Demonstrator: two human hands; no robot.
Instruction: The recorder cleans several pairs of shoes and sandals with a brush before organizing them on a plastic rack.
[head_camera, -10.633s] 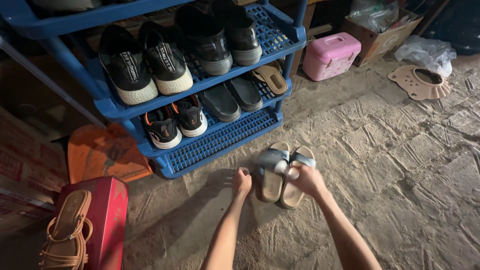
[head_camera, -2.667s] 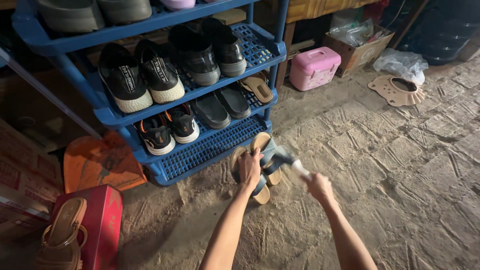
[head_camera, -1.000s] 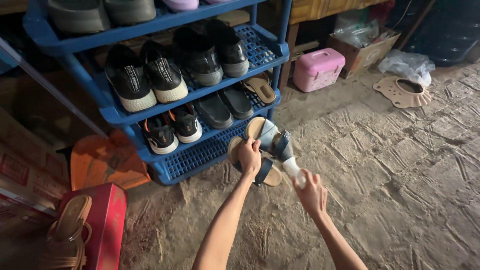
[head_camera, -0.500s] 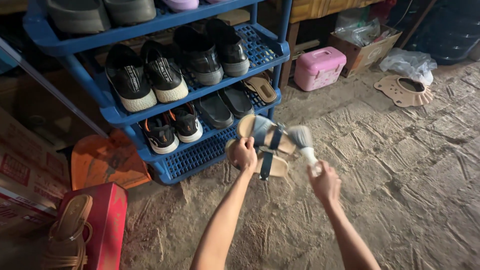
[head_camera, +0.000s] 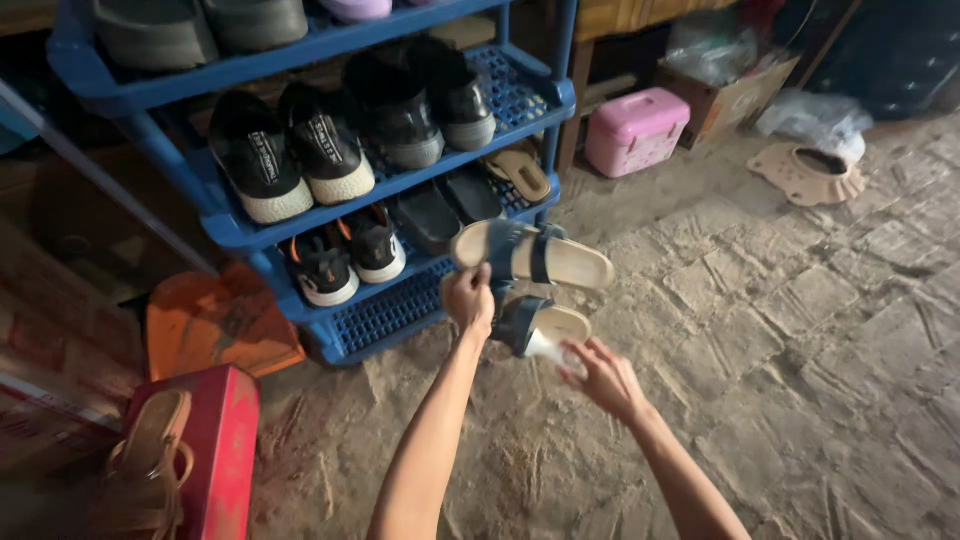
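My left hand (head_camera: 470, 298) grips a tan slide sandal with a dark blue strap (head_camera: 535, 254), held sideways in front of the blue shoe rack (head_camera: 380, 312). A second matching sandal (head_camera: 540, 326) hangs just below it. My right hand (head_camera: 600, 372) touches that lower sandal's sole end with its fingers; how firmly it grips is unclear. Both sandals hover beside the rack's bottom shelf, to the right of a pair of black sneakers (head_camera: 345, 258).
The rack's upper shelves hold black sneakers (head_camera: 290, 155), dark shoes (head_camera: 425, 105) and flat sandals (head_camera: 520, 175). A red box (head_camera: 225, 440) with a tan strappy sandal (head_camera: 145, 470) stands at the lower left, an orange dustpan (head_camera: 215, 320) beside the rack, a pink case (head_camera: 637, 128) behind.
Both sandals were lifted off the floor and carried toward the rack's lowest shelf. Since half a second ago they have turned sideways, and my right hand has dropped under the lower one.
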